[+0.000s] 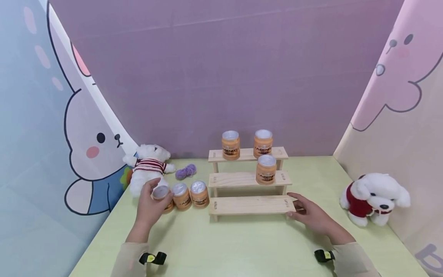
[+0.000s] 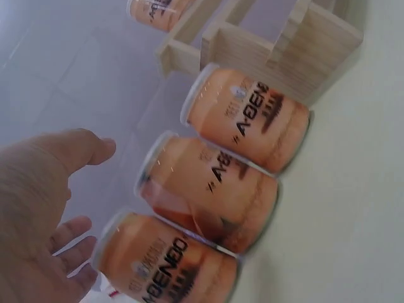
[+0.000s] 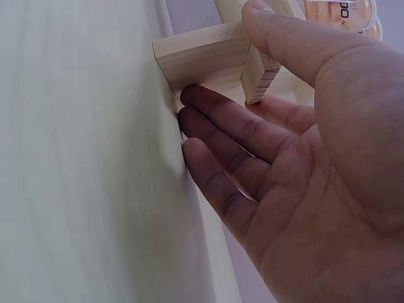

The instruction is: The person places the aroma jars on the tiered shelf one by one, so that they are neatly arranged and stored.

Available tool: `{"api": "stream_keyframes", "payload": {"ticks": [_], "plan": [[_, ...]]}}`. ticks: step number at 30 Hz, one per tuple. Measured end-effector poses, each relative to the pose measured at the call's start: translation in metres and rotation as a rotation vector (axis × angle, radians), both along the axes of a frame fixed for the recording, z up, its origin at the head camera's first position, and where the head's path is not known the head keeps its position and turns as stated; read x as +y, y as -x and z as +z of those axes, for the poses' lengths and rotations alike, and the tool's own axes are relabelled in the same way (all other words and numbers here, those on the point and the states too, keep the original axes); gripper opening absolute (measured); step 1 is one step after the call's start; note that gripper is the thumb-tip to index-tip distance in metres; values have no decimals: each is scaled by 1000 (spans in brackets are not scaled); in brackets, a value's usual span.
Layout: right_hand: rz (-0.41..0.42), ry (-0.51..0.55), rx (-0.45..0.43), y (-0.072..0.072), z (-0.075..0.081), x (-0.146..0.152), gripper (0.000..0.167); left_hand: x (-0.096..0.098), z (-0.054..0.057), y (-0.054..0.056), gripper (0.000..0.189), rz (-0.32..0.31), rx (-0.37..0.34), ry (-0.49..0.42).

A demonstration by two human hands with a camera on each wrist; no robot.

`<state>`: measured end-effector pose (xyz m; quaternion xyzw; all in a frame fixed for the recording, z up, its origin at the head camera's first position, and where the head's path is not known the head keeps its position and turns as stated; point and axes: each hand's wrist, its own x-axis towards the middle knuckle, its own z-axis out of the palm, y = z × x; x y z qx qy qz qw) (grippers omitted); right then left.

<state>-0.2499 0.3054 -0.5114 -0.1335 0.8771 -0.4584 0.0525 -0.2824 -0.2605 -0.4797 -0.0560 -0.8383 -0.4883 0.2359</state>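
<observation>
Where cans (image 1: 182, 199) line table (image 1: 207, 250) — plush toy (image 1: 151, 166) behind; yarn (image 1: 187, 171) alongside.

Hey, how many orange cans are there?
6: two cans on the top shelf, one can on the middle shelf, three cans on the table, one partly hidden by the left hand.

Three cans (image 1: 182, 198) left of rack (image 1: 247, 206), three on rack
</observation>
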Motion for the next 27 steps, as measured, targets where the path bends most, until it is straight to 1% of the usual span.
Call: {"api": "stream_keyframes", "payload": {"ticks": [6, 10, 14, 17, 27], "plan": [[-1, -2, 0, 0, -1, 1, 78, -11, -13, 3, 81, -29, -60, -17], [2, 0, 7, 0, 0, 0, 78, -18, -22, 4, 85, -64, -139, -40], [6, 1, 7, 0, -1, -1, 78, -24, -28, 4, 91, -79, -209, -51], [9, 5, 5, 0, -2, -1, 77, -27, -32, 5, 92, -78, -232, -59], [9, 14, 7, 0, -1, 0, 77, -32, -38, 8, 81, -61, -266, -55]]}}
